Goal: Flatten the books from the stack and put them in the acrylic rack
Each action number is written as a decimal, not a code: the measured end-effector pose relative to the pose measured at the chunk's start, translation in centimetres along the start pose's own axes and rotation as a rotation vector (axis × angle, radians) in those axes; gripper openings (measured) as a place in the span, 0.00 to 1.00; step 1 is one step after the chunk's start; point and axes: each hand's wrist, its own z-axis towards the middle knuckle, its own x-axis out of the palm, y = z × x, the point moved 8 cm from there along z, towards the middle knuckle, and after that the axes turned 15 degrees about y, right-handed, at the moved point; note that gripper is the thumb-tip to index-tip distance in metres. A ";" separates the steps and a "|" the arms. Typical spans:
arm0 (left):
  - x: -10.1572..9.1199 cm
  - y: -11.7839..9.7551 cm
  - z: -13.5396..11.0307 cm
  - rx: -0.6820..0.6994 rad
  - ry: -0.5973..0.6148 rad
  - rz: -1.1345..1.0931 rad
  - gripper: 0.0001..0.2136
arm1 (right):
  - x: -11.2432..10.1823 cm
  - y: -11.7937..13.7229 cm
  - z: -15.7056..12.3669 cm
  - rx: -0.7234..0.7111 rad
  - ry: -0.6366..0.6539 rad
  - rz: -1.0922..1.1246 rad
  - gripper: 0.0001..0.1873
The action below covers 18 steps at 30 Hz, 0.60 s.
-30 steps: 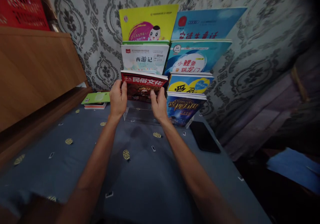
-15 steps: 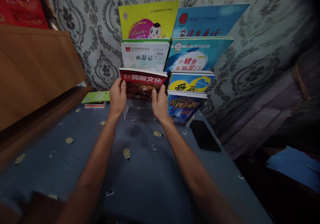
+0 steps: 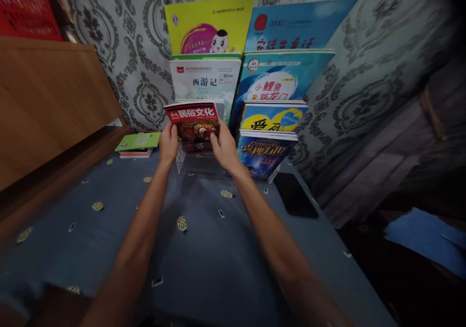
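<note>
Between my two hands is a book with a red and brown cover (image 3: 196, 128). My left hand (image 3: 168, 144) grips its left edge and my right hand (image 3: 224, 147) its right edge, with the thumbs on the front. The book is tilted, its left side nearer me, before a clear stepped book rack (image 3: 180, 162). Behind it on the rack stands a white book (image 3: 202, 77), with a yellow-green book (image 3: 209, 23) higher up. To the right, a dark blue book (image 3: 260, 154) occupies the lowest step.
Above the dark blue book rise a yellow and blue book (image 3: 276, 117), a teal book (image 3: 284, 74) and a blue book (image 3: 298, 25). A black phone (image 3: 295, 195) lies right of the rack. Left are a small book stack (image 3: 137, 143) and a wooden cabinet (image 3: 54, 108).
The red and brown book has shifted left and turned at an angle in both hands, its right side swinging back. More of the white book behind shows. The view has moved slightly.
</note>
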 end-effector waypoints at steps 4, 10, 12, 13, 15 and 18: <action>-0.3 -0.5 -0.2 0.042 -0.013 0.116 0.18 | 0.3 -0.5 0.0 0.030 0.023 -0.013 0.23; -0.2 -1.5 -0.3 0.041 0.029 0.141 0.15 | -0.1 -0.4 -0.5 0.162 0.024 -0.071 0.21; 0.0 -1.6 -0.5 0.046 0.026 0.169 0.14 | -0.2 -0.1 -0.7 0.191 0.002 -0.080 0.22; 0.1 -1.8 -0.7 0.051 0.019 0.189 0.13 | -0.3 0.2 -0.8 0.200 -0.019 -0.081 0.24; 0.3 -2.1 -1.1 0.054 0.006 0.234 0.11 | -0.3 0.6 -1.1 0.223 -0.067 -0.086 0.28; 0.8 -2.2 -1.4 0.017 0.030 0.293 0.11 | 0.1 0.8 -1.4 0.291 -0.096 -0.120 0.31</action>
